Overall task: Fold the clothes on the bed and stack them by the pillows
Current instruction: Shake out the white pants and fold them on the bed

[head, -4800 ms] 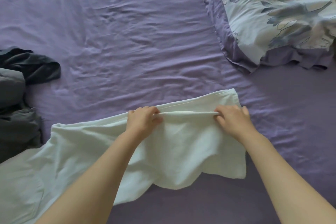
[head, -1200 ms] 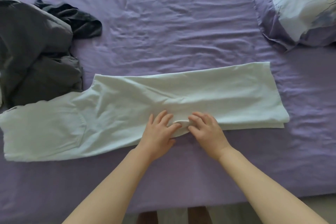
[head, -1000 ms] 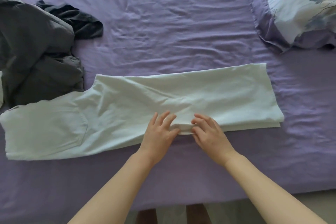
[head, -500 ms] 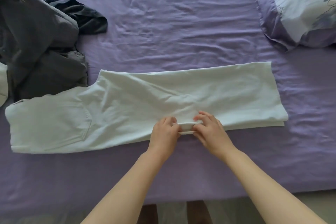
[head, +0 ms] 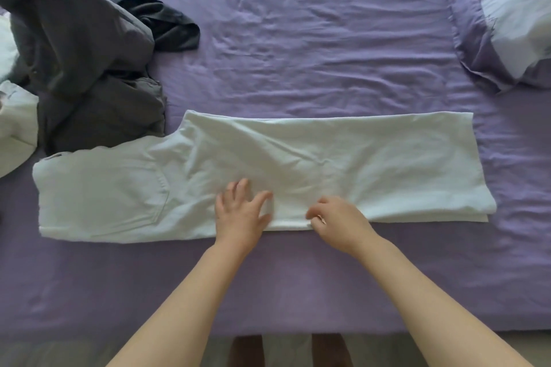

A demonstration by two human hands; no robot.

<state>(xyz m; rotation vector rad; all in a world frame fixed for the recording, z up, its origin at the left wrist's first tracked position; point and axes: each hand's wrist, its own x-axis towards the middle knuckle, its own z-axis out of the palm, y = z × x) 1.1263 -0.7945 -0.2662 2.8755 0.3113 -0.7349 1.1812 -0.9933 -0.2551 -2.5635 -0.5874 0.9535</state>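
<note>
**Pale trousers smoothed flat, ready for the next fold**

Both hands have let go of the near edge they pinched half a second ago and have moved apart. Head view: the left hand (head: 241, 211) lies flat with fingers spread on the pale trousers (head: 298, 170); the right hand (head: 337, 217) has its fingers curled at the near hem, whether pinching it I cannot tell. The trousers lie folded lengthwise across the bed (head: 328, 53), waist left, leg ends right, well short of the pillow (head: 507, 15) at far right. A dark clothes heap (head: 86, 68) waits far left. Soft, light, limp cloth, likely to sag and slide; best taken at both corners of the leg ends and carried over to the waist
</note>
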